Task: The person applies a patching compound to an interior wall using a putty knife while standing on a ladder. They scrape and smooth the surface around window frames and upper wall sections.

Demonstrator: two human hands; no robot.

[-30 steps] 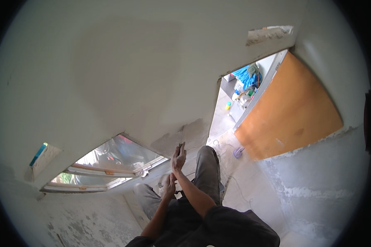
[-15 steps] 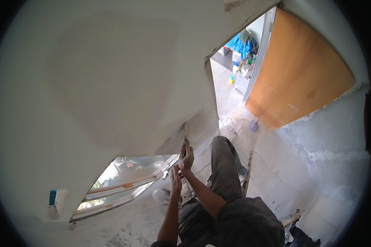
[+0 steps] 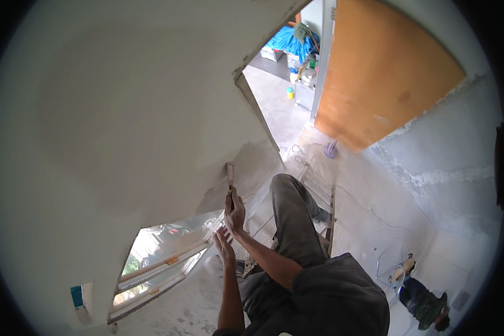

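Bends over in a dark shirt (image 3: 330, 302) and grey trousers (image 3: 291, 218), with the right knee raised toward the wall (image 3: 123, 112). Sends the left forearm (image 3: 232, 297) almost straight up from the lower edge, ending in the left hand (image 3: 224, 249), just below and beside the right wrist. Keeps fingers long and unclenched there, too blurred at the tips to tell touching from just apart. Slants the right forearm (image 3: 271, 263) up and to the left from the sleeve. Grasps a scraper (image 3: 230, 175) in the right hand (image 3: 236, 213), with fingers wrapped around the handle and the blade pointing up, away from the body. Puts the blade's end at the wall, by the upper left edge of a darker patch (image 3: 252, 154), between the window (image 3: 168, 260) at lower left and the doorway (image 3: 269, 101). Farther off, includes an orange door (image 3: 386, 78), a purple item (image 3: 330, 149) on the floor near its lower corner and, beyond the doorway, a yellow-and-teal bottle (image 3: 290, 93) and a blue sheet (image 3: 291, 42).
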